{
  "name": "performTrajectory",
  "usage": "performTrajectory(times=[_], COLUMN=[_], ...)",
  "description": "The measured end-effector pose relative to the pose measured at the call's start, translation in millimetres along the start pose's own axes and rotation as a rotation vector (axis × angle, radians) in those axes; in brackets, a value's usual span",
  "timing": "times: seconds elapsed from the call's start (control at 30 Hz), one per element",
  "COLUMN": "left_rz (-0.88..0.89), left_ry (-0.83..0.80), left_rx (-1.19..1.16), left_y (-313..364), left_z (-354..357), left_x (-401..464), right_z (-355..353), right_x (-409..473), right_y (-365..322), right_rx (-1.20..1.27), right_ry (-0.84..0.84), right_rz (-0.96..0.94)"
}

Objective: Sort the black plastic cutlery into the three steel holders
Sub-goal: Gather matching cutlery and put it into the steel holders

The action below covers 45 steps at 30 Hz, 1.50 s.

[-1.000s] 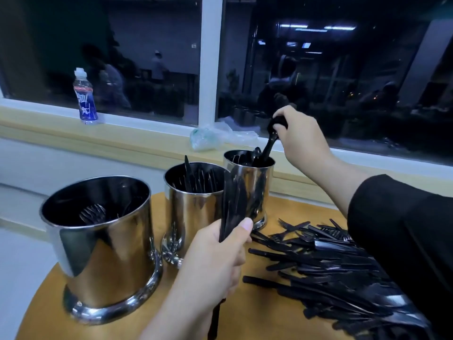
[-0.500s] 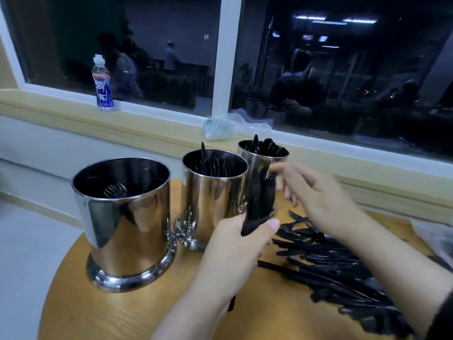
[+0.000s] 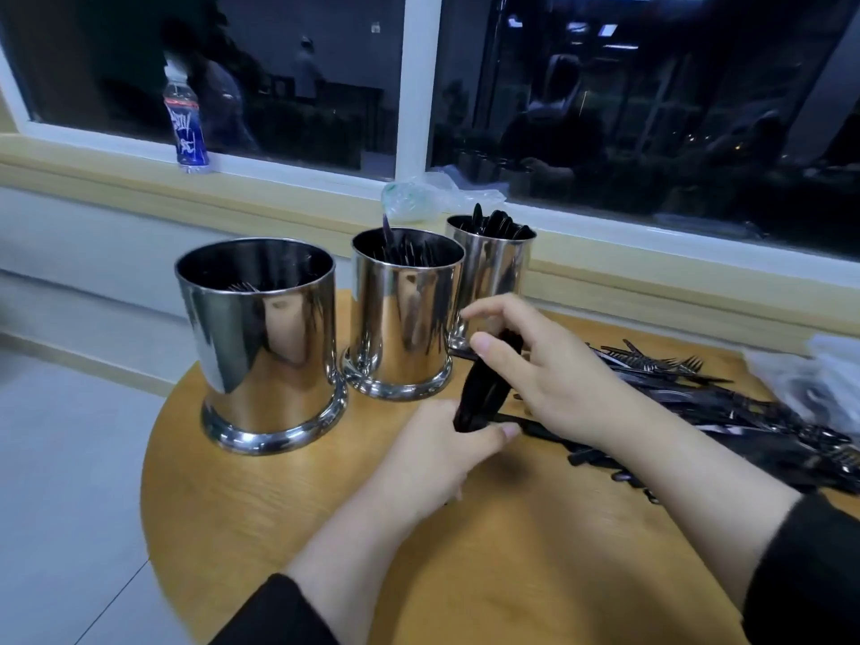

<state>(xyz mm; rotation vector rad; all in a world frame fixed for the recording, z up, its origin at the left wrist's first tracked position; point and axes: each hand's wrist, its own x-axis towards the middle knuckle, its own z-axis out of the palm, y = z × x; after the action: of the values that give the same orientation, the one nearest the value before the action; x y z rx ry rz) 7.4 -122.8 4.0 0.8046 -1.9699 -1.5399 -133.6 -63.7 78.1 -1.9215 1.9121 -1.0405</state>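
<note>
Fingers of both hands pinch the black cutlery bundle.

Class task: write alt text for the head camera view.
A left hand grips a bundle of black plastic cutlery that the right hand pinches, beside three shiny steel holders on a round wooden table.

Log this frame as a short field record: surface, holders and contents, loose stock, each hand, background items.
surface: round wooden table
near holder: a few forks
middle holder: cutlery, type unclear
far holder: spoons
loose pile: forks and other pieces, right side of table
left hand: grips a bundle of cutlery
right hand: pinches the top of that bundle
windowsill: water bottle, plastic bag
</note>
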Motion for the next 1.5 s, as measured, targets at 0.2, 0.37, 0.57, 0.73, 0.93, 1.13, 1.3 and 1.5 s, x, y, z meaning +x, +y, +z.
performTrajectory(times=[0.2,0.37,0.57,0.73,0.93,1.13,1.3,1.5], left_rz=[0.045,-0.029,-0.05,-0.091,-0.065,0.1,0.137,0.085], left_ry=[0.098,0.034,-0.018,-0.191,-0.275,-0.014,0.195,0.309], left_rx=[-0.067,0.008,-0.167,-0.176,-0.198,-0.21,-0.325,-0.313], left_y=[4.0,0.2,3.6,15.4,27.6,31.7,36.0,33.0], left_z=[-2.2,-9.6,-15.8,-21.0,-31.9,-45.8,-54.7,-61.0], left_x=[-1.1,-2.8,-6.7,-9.4,-14.1,-9.7,-7.1,-1.7], right_z=[4.5,16.0,4.5,6.5,6.8,-0.6,-26.7,-57.5], right_x=[1.9,1.0,-6.5,-8.2,8.1,36.7,76.9,125.5], right_y=[-23.3,-17.2,-14.8,-22.6,-35.8,-42.0,-55.4,-66.1], right_rx=[0.065,-0.037,0.118,0.161,0.253,0.205,0.148,0.063], right_ry=[0.089,-0.006,0.118,-0.025,-0.061,0.129,0.396,0.631], right_rz=[-0.06,-0.013,0.075,0.089,0.091,0.078,0.041,0.011])
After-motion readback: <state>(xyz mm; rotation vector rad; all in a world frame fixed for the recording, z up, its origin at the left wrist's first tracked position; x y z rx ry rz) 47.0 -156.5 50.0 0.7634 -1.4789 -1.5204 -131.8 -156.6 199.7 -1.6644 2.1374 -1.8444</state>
